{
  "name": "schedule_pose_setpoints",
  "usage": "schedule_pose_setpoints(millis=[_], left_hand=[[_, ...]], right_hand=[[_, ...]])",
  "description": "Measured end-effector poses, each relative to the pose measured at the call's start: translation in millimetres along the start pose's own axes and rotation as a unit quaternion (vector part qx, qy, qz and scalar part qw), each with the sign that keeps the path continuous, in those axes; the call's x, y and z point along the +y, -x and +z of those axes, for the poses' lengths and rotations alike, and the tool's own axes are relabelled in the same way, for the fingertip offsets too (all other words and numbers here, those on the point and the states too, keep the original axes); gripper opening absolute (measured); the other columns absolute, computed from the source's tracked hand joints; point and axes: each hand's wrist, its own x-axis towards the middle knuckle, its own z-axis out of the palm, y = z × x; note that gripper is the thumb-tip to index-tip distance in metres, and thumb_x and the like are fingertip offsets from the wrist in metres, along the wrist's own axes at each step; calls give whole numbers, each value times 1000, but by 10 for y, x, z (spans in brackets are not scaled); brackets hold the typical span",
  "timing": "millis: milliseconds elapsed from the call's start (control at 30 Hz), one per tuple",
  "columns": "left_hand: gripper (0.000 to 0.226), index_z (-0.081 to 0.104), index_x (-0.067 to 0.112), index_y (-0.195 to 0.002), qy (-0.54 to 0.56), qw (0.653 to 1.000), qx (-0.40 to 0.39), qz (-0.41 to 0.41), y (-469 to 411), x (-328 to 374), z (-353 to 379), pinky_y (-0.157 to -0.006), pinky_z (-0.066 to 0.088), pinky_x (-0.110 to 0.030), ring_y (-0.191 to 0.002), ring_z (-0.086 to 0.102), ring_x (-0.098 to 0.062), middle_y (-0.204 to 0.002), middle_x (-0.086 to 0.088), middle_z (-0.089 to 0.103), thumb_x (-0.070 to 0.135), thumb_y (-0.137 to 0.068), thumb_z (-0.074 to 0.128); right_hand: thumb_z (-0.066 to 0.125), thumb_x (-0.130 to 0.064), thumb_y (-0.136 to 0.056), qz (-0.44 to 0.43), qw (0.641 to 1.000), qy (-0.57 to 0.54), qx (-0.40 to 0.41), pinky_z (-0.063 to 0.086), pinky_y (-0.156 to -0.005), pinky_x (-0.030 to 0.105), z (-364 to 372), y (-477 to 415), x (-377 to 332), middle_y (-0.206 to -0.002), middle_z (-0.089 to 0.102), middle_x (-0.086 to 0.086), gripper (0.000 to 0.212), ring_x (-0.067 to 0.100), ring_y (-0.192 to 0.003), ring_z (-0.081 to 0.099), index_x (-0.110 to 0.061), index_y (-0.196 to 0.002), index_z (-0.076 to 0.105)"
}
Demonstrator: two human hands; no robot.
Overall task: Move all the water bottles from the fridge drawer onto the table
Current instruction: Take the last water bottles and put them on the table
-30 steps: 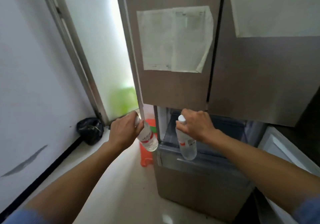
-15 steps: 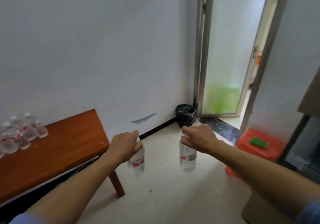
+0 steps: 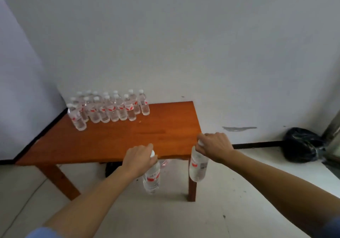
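Now the view has turned from the door to the wooden surface (image 3: 165,127), which sits right ahead. Left hand (image 3: 137,159) has its fingers wrapped tight around the top of 1 bottle (image 3: 151,179). Right hand (image 3: 214,147) grips another bottle (image 3: 197,166) the same way. Both hang by the near edge, at 6 o'clock. Many bottles (image 3: 110,107) stand at 11 o'clock.

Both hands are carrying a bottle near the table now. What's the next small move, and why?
Probably lift both bottles over the near edge of the table. The left hand and right hand each grip a water bottle by its cap, hanging below tabletop height, with open wood beside the standing bottles.
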Motion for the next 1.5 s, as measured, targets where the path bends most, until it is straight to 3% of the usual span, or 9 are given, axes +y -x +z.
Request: schedule_pose_setpoints(millis=[100, 233, 467, 600, 767, 967, 1100, 1333, 1500], left_hand=[[25, 45, 23, -86, -1, 999, -11, -37, -277, -455, 106, -58, 37, -27, -67, 55, -13, -78, 6, 56, 47, -95, 45], [26, 46, 23, -87, -1, 995, -25, -98, -795, -991, 204, -55, 36, -25, -65, 55, -11, -76, 7, 56, 48, -94, 46], [24, 45, 24, -97, 26, 984, -13, -173, -1714, -1793, 280, -57, 39, -23, -70, 55, -9, -81, 8, 56, 48, -96, 44], [26, 48, 23, -103, 21, 982, 2, -186, -2171, -2201, 380, -67, 47, -25, -76, 58, -12, -88, 7, 59, 48, -97, 42], [28, 50, 19, -108, 14, 987, 5, -159, -2803, -2754, 558, -67, 45, -24, -78, 56, -11, -99, 3, 63, 44, -98, 43], [39, 41, 20, -129, 40, 995, -27, -87, -3545, -3577, 920, -80, 55, -36, -102, 64, -22, -124, -3, 59, 39, -96, 48], [35, 46, 20, -128, 53, 997, -38, -31, -3975, -4038, 1086, -87, 53, -33, -105, 61, -19, -123, -3, 61, 35, -96, 50], [42, 42, 22, -134, 108, 993, -42, 1, -4455, -4569, 1278, -73, 46, -23, -97, 63, -16, -120, -2, 62, 38, -96, 47], [49, 42, 24, -137, 53, 998, -14, 42, -4583, -4665, 1236, -70, 40, -22, -97, 61, -16, -119, -2, 61, 42, -92, 49]], right_hand=[[34, -52, -97, -42, 999, -5, 8, 41, -55, 28, 199, -719, -143, -79, 60, -4, 34, 14, -56, 48, -21, -96, 47], [33, -52, -98, -92, 996, -9, 17, 30, -47, 24, 414, -1661, -267, -74, 56, -6, 35, 9, -50, 39, -21, -99, 48], [33, -55, -98, -145, 989, -34, 25, 43, -50, 25, 660, -3253, -433, -84, 60, -5, 39, 12, -58, 51, -21, -112, 49], [36, -55, -98, -160, 986, -39, 24, 52, -57, 26, 806, -3945, -569, -90, 60, -4, 42, 11, -63, 57, -22, -123, 42], [34, -54, -99, -157, 987, -23, 15, 52, -58, 26, 1084, -4746, -793, -93, 59, -2, 44, 12, -64, 56, -20, -125, 42], [34, -52, -100, -116, 993, -32, -18, 50, -54, 24, 1583, -5601, -1147, -96, 60, -2, 42, 10, -63, 58, -20, -124, 44], [39, -50, -99, -71, 995, -40, -54, 54, -60, 27, 1796, -6009, -1377, -103, 63, 1, 38, 12, -69, 61, -21, -122, 46], [40, -44, -101, -18, 995, -47, -85, 44, -60, 23, 1975, -6405, -1643, -118, 60, 4, 36, 11, -75, 53, -19, -126, 44], [43, -45, -99, 23, 994, -50, -95, 40, -55, 22, 1992, -6491, -1641, -125, 58, 4, 42, 12, -70, 54, -21, -133, 40]])
